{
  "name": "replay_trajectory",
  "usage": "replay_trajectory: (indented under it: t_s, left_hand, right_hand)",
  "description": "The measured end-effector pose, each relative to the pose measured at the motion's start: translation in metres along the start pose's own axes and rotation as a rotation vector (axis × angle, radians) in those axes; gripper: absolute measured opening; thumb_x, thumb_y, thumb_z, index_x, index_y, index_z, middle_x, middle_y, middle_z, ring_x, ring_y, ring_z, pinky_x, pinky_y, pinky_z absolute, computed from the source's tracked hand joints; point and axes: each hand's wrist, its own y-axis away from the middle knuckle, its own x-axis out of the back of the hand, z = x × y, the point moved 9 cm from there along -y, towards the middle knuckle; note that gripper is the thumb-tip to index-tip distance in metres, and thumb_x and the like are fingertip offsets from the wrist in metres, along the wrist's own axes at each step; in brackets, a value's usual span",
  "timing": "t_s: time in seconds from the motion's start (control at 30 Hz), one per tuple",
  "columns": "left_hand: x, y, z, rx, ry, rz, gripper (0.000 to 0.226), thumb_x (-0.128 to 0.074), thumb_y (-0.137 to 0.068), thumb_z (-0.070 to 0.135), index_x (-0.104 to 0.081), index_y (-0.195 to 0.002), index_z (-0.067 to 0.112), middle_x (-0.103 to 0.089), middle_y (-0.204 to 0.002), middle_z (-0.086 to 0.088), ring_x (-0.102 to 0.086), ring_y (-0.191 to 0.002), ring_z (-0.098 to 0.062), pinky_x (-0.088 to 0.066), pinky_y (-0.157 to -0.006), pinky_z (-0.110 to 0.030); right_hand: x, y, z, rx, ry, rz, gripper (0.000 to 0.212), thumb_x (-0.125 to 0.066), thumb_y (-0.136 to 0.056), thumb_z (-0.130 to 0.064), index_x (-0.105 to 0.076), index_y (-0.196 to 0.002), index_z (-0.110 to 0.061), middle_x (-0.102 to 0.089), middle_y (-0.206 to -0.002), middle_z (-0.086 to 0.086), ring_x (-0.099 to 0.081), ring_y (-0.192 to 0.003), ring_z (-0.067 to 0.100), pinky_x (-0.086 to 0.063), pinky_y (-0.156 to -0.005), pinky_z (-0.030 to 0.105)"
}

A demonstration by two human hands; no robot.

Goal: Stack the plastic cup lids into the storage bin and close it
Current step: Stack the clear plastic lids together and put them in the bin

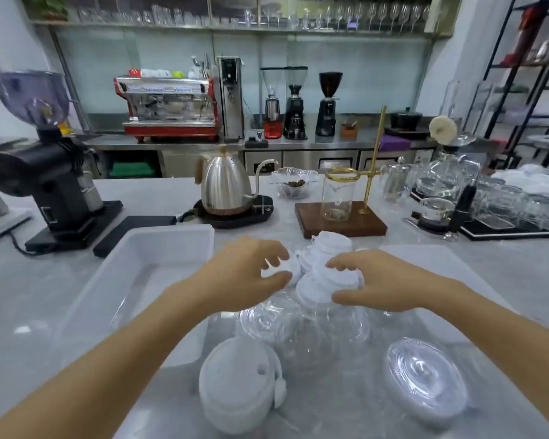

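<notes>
A: Where are the hands rn?

B: Both over the heap of small white plastic cup lids [327, 274] mid tabletop [504, 280]. Left hand [251, 275] has fingers curled, thumb and fingertips pinching one white lid at its edge. Right hand [377, 285] curls round the other side of the heap, thumb under, fingers on top. Looks like squaring them into a stack, tho that's my read.

A: And the bin?

B: White rectangular plastic storage bin [159, 248] sits just left of the heap, open, nothing in it I can see. Close by, prob so lids go over w/o a long reach. Its cover I can't pick out for sure.

A: Other lids?

B: Clear domed plastic lids [301, 324] just nearer than the white heap, a stack of clear flat lids [425, 375] near right, a stack of bigger white sip lids [240, 388] nearest. All outside the bin, so task is barely started imo.
</notes>
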Motion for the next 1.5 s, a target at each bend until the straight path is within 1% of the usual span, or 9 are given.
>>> replay_trajectory:
  t_s: [0.13, 0.2, 0.4, 0.73, 0.93, 1.03, 1.2, 1.3, 1.5]
  left_hand:
    - [-0.039, -0.004, 0.007, -0.011, -0.087, -0.151, 0.045, -0.071, -0.089, 0.045, -0.064, -0.129, 0.025, -0.069, -0.120, 0.007, -0.058, -0.099, -0.009, -0.051, -0.089, -0.029]
    - [-0.057, -0.008, 0.012, -0.003, -0.101, -0.192, 0.054, -0.074, -0.085, 0.047, -0.060, -0.133, 0.027, -0.067, -0.124, 0.008, -0.052, -0.100, -0.008, -0.050, -0.093, -0.032]
    - [-0.091, -0.020, 0.028, -0.038, -0.141, -0.260, 0.085, -0.082, -0.072, 0.056, -0.046, -0.143, 0.025, -0.056, -0.140, 0.006, -0.054, -0.125, -0.018, -0.048, -0.100, -0.036]
    - [-0.112, -0.031, 0.037, -0.055, -0.253, -0.322, 0.094, -0.089, -0.060, 0.062, -0.040, -0.128, 0.019, -0.059, -0.129, 0.000, -0.061, -0.109, -0.024, -0.053, -0.091, -0.046]
    - [-0.116, -0.034, 0.036, -0.063, -0.208, -0.344, 0.098, -0.089, -0.062, 0.060, -0.036, -0.135, 0.024, -0.058, -0.134, 0.004, -0.058, -0.113, -0.022, -0.052, -0.093, -0.044]
    - [-0.118, -0.035, 0.035, -0.067, -0.191, -0.343, 0.097, -0.088, -0.062, 0.061, -0.036, -0.136, 0.025, -0.057, -0.135, 0.006, -0.058, -0.114, -0.021, -0.052, -0.093, -0.042]
    - [-0.115, -0.036, 0.034, -0.087, -0.185, -0.289, 0.093, -0.082, -0.065, 0.063, -0.036, -0.137, 0.027, -0.058, -0.134, 0.008, -0.058, -0.113, -0.019, -0.052, -0.091, -0.038]
    - [-0.110, -0.037, 0.035, -0.105, -0.158, -0.242, 0.090, -0.077, -0.066, 0.064, -0.037, -0.138, 0.028, -0.058, -0.136, 0.008, -0.057, -0.114, -0.017, -0.048, -0.085, -0.031]
    - [-0.100, -0.040, 0.037, -0.109, -0.117, -0.186, 0.091, -0.073, -0.063, 0.066, -0.037, -0.138, 0.030, -0.059, -0.135, 0.009, -0.057, -0.116, -0.015, -0.047, -0.086, -0.030]
  right_hand:
    - [-0.007, 0.015, 0.024, -0.098, 0.138, -0.048, 0.071, -0.069, -0.076, -0.056, -0.043, -0.139, -0.037, -0.048, -0.143, -0.015, -0.047, -0.129, 0.011, -0.042, -0.102, 0.032]
    - [-0.009, 0.021, 0.038, -0.156, 0.172, -0.050, 0.075, -0.071, -0.072, -0.056, -0.042, -0.138, -0.037, -0.048, -0.142, -0.015, -0.047, -0.127, 0.013, -0.044, -0.099, 0.033]
    - [-0.018, 0.031, 0.064, -0.241, 0.081, -0.051, 0.097, -0.076, -0.065, -0.058, -0.031, -0.146, -0.029, -0.044, -0.146, -0.009, -0.047, -0.128, 0.015, -0.044, -0.100, 0.034]
    - [-0.033, 0.031, 0.075, -0.256, -0.001, -0.069, 0.113, -0.080, -0.059, -0.059, -0.021, -0.150, -0.029, -0.048, -0.143, -0.004, -0.049, -0.127, 0.018, -0.045, -0.099, 0.034]
    - [-0.033, 0.029, 0.081, -0.240, -0.100, 0.001, 0.108, -0.082, -0.061, -0.052, -0.025, -0.150, -0.030, -0.047, -0.143, -0.004, -0.046, -0.128, 0.014, -0.043, -0.099, 0.029]
    - [-0.020, 0.032, 0.092, -0.245, -0.205, 0.099, 0.100, -0.085, -0.061, -0.048, -0.034, -0.146, -0.032, -0.049, -0.141, -0.005, -0.049, -0.118, 0.011, -0.038, -0.090, 0.023]
    - [0.009, 0.046, 0.113, -0.275, -0.393, 0.284, 0.092, -0.088, -0.062, -0.045, -0.042, -0.140, -0.035, -0.051, -0.137, -0.006, -0.052, -0.113, 0.012, -0.045, -0.093, 0.030]
    - [0.013, 0.049, 0.117, -0.268, -0.502, 0.307, 0.087, -0.088, -0.060, -0.049, -0.046, -0.135, -0.038, -0.052, -0.134, -0.007, -0.055, -0.116, 0.014, -0.050, -0.093, 0.033]
    - [0.010, 0.042, 0.101, -0.206, -0.601, 0.287, 0.082, -0.087, -0.058, -0.052, -0.049, -0.130, -0.041, -0.054, -0.128, -0.012, -0.057, -0.111, 0.005, -0.052, -0.085, 0.026]
